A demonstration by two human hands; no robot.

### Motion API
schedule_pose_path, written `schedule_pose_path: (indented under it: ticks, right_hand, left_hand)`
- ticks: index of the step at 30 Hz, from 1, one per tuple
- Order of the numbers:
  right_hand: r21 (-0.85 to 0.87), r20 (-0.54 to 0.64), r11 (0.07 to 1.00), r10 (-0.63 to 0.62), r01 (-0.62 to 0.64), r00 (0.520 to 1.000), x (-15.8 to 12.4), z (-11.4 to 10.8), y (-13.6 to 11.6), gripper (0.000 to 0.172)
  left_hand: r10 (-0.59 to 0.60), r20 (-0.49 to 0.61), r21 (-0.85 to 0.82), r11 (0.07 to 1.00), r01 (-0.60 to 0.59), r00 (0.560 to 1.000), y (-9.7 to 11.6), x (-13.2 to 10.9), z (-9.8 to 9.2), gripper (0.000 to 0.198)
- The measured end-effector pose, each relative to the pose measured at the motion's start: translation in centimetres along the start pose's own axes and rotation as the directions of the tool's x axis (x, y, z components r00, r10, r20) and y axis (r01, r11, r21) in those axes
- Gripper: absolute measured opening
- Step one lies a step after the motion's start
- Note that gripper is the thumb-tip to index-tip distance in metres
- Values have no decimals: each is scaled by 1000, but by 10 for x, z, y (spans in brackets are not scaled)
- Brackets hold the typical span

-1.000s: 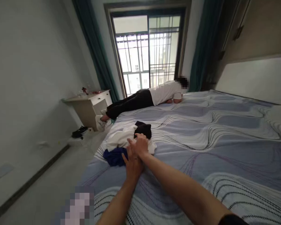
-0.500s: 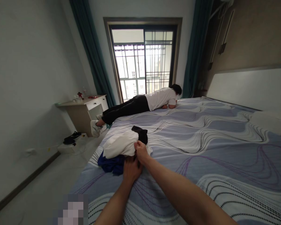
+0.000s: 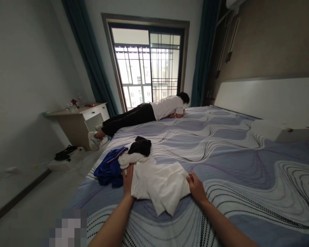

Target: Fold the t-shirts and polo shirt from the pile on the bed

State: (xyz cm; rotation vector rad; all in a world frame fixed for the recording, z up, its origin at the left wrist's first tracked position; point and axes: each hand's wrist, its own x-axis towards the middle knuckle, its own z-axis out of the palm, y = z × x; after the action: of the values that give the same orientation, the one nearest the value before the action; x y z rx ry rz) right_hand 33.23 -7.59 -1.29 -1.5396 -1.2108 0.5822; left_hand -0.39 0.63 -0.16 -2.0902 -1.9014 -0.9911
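Note:
A white garment (image 3: 158,184) lies spread on the bed (image 3: 234,161) in front of me. My left hand (image 3: 128,180) rests flat along its left edge, fingers pointing away from me. My right hand (image 3: 196,187) pinches its right edge. Behind the white garment are a crumpled white piece (image 3: 131,158), a black garment (image 3: 140,145) and a blue garment (image 3: 109,167) near the bed's left edge.
Another person (image 3: 141,113) lies face down across the far side of the bed, feet off the left edge. A beige desk (image 3: 78,120) stands by the left wall, with dark items (image 3: 64,153) on the floor beside it. Window (image 3: 146,67) and teal curtains are behind.
Both hands were together at the clothes pile. The white garment has been pulled out toward me and spread flat, and my hands have moved apart to its left and right edges.

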Motion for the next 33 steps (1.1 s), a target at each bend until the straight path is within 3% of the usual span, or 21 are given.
schedule_pose_path:
  ticks: [2,4,6,8,11,13,16,19,21,23,26,29,30,31,33]
  right_hand:
    - [-81,-4,997,-17,16,1000,-12,-19,6,44]
    - [-141,-11,987,-83,81,996,-22,-24,2,53]
    - [-258,40,937,-231,234,972,-32,-20,-9,57]
    - [-377,163,832,-372,406,914,-44,-11,-22,59]
    - [-425,335,719,-439,550,834,-63,3,-40,42]
    - [-386,363,734,-436,559,823,-74,12,-47,21]
    - [-226,293,855,-397,466,870,-80,19,-48,7]
    - [181,71,969,-186,171,980,-68,14,-36,14]
    - [480,-75,877,48,-6,996,-55,4,-23,22]
    - [630,-145,774,195,-62,970,-44,-8,-11,29]
    - [688,-155,723,236,-67,959,-39,-22,0,36]
    - [740,-110,666,258,-95,960,-47,-26,0,40]
    - [734,-97,672,248,-99,964,-51,-26,-2,40]
    - [705,-85,703,217,-95,972,-56,-25,-4,40]
    - [583,-66,811,112,-52,992,-64,-24,-9,38]
  left_hand:
    - [-19,14,-16,1000,19,1000,8,-11,-4,46]
    - [-50,55,-149,987,58,997,19,-29,-9,50]
    - [-28,122,-312,948,65,992,34,-52,-16,54]
    - [-24,150,-437,895,88,988,51,-74,-23,54]
    - [-64,169,-596,788,154,983,76,-98,-33,54]
    - [-121,207,-655,720,229,971,90,-105,-36,49]
    - [-330,202,-637,671,380,922,98,-102,-36,33]
    - [-501,139,-657,599,458,854,87,-92,-38,35]
    - [-594,96,-683,544,486,799,70,-88,-46,34]
    - [-678,50,-702,499,508,734,49,-91,-60,33]
    - [-774,-17,-694,465,549,633,21,-108,-88,34]
    - [-828,-111,-617,491,615,550,12,-127,-111,38]
    - [-808,-179,-548,556,625,561,16,-130,-115,43]
    - [-751,-246,-455,648,611,613,23,-131,-117,47]
    - [-502,-268,-237,861,449,822,46,-126,-114,53]
